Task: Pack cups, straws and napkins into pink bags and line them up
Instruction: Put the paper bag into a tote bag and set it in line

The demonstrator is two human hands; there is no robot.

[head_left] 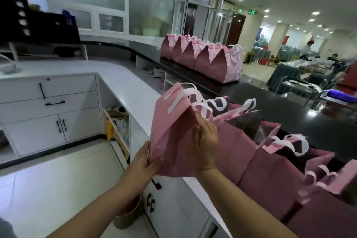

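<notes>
My left grip (pixel 146 160) pinches pink bag (pixel 172 131) corner | my right grip (pixel 206 145) flat, uncurled, against its side | risk, I reckon: bag slips, topples open bags (pixel 270 162) beside

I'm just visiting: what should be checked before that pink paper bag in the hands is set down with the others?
1. Left hand grip on the pink paper bag, at its lower corner: ok.
2. Right hand flat against the bag's side: ok.
3. Contents packed inside: cannot tell.
4. Row of closed pink bags upright on the black counter: ok.
5. Bare counter beside that row: ok.
</notes>
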